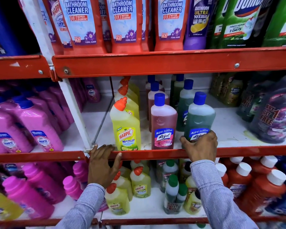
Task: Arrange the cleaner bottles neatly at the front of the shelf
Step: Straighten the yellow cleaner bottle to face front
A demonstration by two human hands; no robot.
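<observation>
On the middle shelf a green Lizol bottle (199,116) with a blue cap stands at the front edge, and my right hand (201,147) is wrapped around its base. Left of it stands a pink Lizol bottle (163,123), then a yellow Harpic bottle (125,126) with an orange cap, both at the front. More bottles of each kind line up behind them. My left hand (102,164) rests on the red front rail (254,151) of the shelf, fingers spread, holding no bottle.
Pink Shakti bottles (38,123) fill the bay to the left. Dark bundled packs (274,116) stand at the right of the middle shelf. Red bathroom cleaner bottles (127,23) sit above, and several yellow and red bottles below. A white upright (73,109) divides the bays.
</observation>
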